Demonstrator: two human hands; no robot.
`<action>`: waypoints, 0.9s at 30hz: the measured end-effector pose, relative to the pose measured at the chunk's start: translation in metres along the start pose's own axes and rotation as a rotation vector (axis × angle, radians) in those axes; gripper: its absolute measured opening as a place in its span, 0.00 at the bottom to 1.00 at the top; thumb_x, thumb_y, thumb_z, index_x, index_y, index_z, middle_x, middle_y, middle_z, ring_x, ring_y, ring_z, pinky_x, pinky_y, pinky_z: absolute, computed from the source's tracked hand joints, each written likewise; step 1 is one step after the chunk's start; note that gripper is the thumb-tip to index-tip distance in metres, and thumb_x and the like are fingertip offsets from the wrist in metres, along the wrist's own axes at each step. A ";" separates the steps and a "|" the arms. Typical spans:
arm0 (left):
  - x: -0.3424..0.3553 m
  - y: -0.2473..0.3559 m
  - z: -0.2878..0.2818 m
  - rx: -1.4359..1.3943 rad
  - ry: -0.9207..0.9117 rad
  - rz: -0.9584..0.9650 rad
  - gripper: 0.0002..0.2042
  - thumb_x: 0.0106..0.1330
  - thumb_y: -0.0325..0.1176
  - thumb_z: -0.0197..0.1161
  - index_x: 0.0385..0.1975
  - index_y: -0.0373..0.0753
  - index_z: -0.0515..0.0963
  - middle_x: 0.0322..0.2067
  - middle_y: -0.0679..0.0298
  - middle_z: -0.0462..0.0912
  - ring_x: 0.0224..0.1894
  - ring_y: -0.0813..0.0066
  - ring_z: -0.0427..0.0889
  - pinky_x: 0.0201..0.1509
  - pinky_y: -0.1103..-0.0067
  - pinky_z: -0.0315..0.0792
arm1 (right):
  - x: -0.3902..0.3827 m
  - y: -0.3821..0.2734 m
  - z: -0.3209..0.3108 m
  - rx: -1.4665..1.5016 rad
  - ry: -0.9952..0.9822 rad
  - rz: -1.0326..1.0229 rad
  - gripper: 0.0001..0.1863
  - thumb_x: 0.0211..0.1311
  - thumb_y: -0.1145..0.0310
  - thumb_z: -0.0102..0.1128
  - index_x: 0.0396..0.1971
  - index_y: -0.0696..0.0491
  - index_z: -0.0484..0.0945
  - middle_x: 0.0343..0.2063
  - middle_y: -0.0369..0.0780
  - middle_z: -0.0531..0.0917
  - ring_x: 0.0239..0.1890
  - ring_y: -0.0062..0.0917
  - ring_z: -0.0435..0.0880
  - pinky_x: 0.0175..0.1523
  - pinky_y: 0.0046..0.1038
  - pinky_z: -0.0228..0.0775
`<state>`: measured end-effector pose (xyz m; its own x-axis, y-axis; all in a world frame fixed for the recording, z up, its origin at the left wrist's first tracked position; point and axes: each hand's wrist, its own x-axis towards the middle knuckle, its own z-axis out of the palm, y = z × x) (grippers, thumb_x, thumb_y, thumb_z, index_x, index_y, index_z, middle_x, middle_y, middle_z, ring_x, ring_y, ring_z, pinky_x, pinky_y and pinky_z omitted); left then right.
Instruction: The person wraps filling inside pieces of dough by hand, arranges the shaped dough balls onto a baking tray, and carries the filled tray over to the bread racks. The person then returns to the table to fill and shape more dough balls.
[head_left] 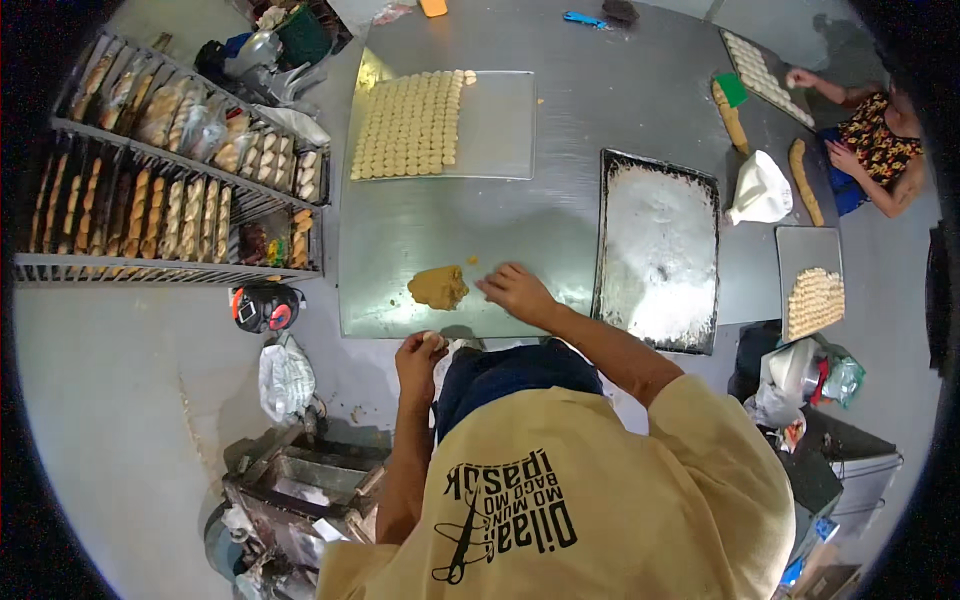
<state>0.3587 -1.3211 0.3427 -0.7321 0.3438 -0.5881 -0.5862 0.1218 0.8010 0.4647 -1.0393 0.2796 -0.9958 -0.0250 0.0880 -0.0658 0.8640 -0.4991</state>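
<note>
left hand [417,362] at the near edge of the grey metal table [568,205], fingers curled, pinching a small, pale, round dough piece [432,341]. right hand [518,293] over the table, fingers loosely bent, slightly apart; contact with the surface: cannot tell. brown, irregular, paste-like lump [438,288] on the table, just left of it. flat, rectangular metal tray [502,125] beyond: left part packed with pale-yellow round pieces [408,125]. black-rimmed, whitish-coated tray [660,230] to the right.

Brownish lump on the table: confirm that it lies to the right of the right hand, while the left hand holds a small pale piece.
Wrong side: the head view shows the brownish lump to the left of the right hand. It is on the table, and the left hand does hold a small pale piece.
</note>
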 end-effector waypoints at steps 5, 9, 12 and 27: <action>-0.024 0.016 0.019 0.006 0.025 0.021 0.09 0.76 0.29 0.67 0.47 0.29 0.81 0.44 0.54 0.87 0.45 0.62 0.89 0.54 0.68 0.86 | 0.079 0.023 -0.001 -0.105 0.447 0.139 0.28 0.69 0.65 0.67 0.66 0.59 0.78 0.69 0.52 0.77 0.76 0.48 0.71 0.82 0.51 0.59; 0.001 0.028 0.022 0.017 -0.053 0.029 0.10 0.76 0.30 0.67 0.48 0.28 0.81 0.45 0.53 0.88 0.46 0.61 0.89 0.55 0.68 0.86 | 0.091 0.038 0.005 -0.110 0.307 0.066 0.30 0.74 0.61 0.61 0.69 0.65 0.75 0.72 0.55 0.74 0.79 0.54 0.64 0.85 0.52 0.50; 0.016 0.050 0.018 -0.002 -0.139 0.081 0.06 0.72 0.25 0.68 0.44 0.31 0.84 0.39 0.58 0.89 0.41 0.71 0.88 0.49 0.74 0.83 | 0.057 0.013 0.016 -0.165 0.191 -0.062 0.33 0.70 0.60 0.60 0.66 0.72 0.75 0.71 0.59 0.75 0.78 0.56 0.65 0.85 0.52 0.52; 0.138 0.074 -0.031 0.287 -0.306 0.092 0.12 0.70 0.31 0.72 0.44 0.28 0.85 0.37 0.56 0.90 0.35 0.68 0.90 0.41 0.72 0.87 | -0.017 -0.027 0.054 0.210 0.539 0.267 0.13 0.69 0.79 0.67 0.52 0.57 0.84 0.45 0.45 0.89 0.49 0.39 0.88 0.53 0.39 0.82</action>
<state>0.2036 -1.2939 0.3177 -0.6146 0.6204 -0.4871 -0.3716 0.3170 0.8726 0.4798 -1.0897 0.2453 -0.8116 0.4812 0.3312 0.1149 0.6874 -0.7171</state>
